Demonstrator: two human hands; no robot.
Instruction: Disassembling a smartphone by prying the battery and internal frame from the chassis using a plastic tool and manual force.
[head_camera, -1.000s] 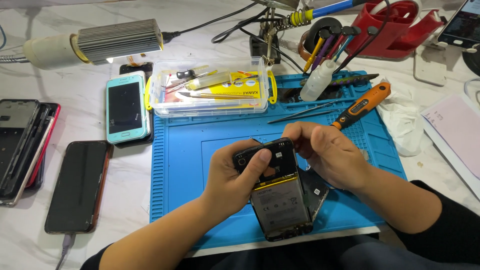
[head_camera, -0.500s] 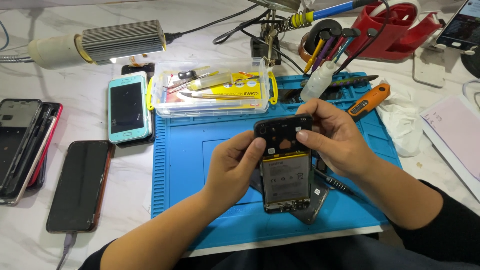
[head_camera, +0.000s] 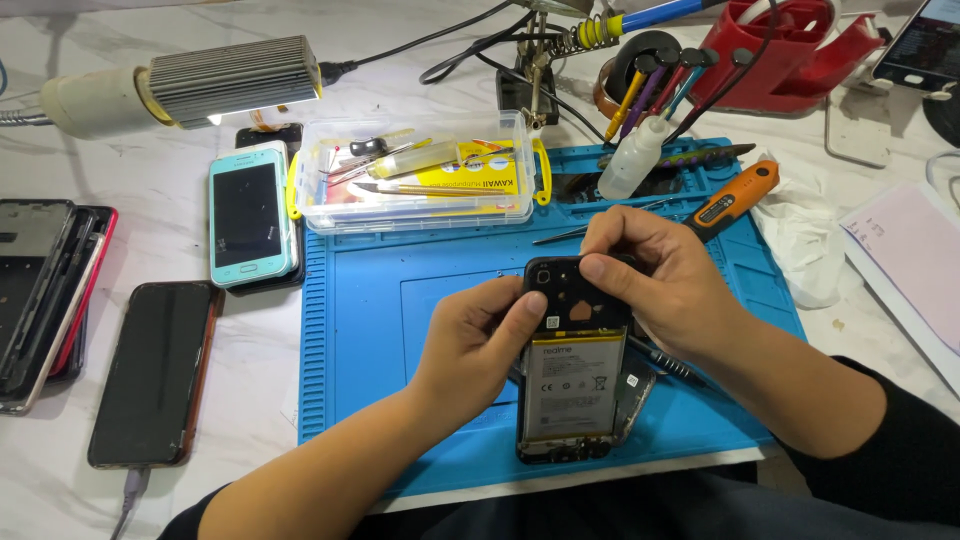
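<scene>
An opened black smartphone (head_camera: 572, 385) with its back off and its battery showing is held upright over the blue work mat (head_camera: 400, 310). My left hand (head_camera: 480, 345) grips its left edge, thumb on the upper frame. My right hand (head_camera: 655, 280) holds the top end, fingers pressing on the black cover piece near the camera area. A thin dark tool (head_camera: 660, 362) lies on the mat under my right wrist, partly hidden.
A clear plastic box (head_camera: 425, 185) of tools sits at the mat's top. An orange-handled screwdriver (head_camera: 735, 195) and a white bottle (head_camera: 632, 160) lie at the upper right. Phones lie left: a light-blue one (head_camera: 248, 215), a black one (head_camera: 152, 372), stacked frames (head_camera: 40, 290). A lamp (head_camera: 180, 85) is behind.
The phone was turned from tilted to upright and lifted slightly toward the mat's middle. Both hands kept hold; my right hand shifted onto the top end.
</scene>
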